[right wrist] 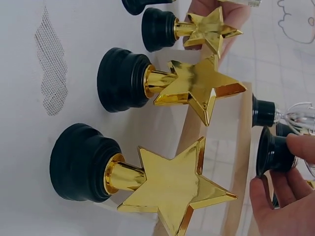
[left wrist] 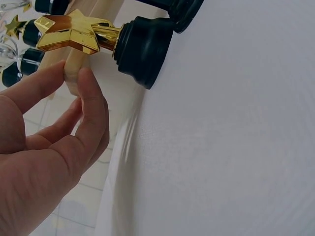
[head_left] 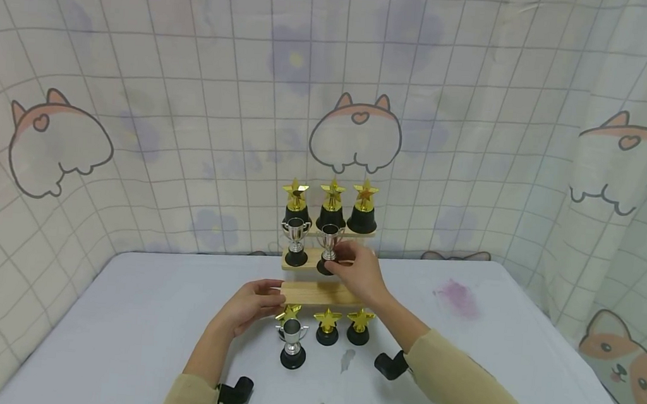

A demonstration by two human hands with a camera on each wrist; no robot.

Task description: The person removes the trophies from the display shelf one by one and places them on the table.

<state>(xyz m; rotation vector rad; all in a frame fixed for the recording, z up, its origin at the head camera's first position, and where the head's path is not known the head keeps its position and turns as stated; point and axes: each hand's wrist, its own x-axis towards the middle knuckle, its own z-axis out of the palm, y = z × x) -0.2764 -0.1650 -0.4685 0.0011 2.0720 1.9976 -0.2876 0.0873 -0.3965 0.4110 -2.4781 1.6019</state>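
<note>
My right hand (head_left: 359, 271) holds a small silver trophy cup (head_left: 330, 235) by its black base, over the middle wooden tier (head_left: 310, 253). In the right wrist view the cup's black base (right wrist: 275, 153) is tilted between thumb and fingers. Another silver cup (head_left: 296, 231) stands on that tier, to the left. With thumb and fingers, my left hand (head_left: 248, 305) grips the left end of the lowest wooden tier (head_left: 316, 294). The left wrist view shows the pinched board end (left wrist: 75, 73) beside a gold star trophy (left wrist: 74, 34).
Gold star trophies (head_left: 333, 196) line the top tier (head_left: 362, 235). More star trophies (head_left: 328, 321) stand on the white table (head_left: 137, 327) before the stand, with a silver cup (head_left: 293, 333) nearer me at left. A patterned curtain (head_left: 210, 123) hangs behind.
</note>
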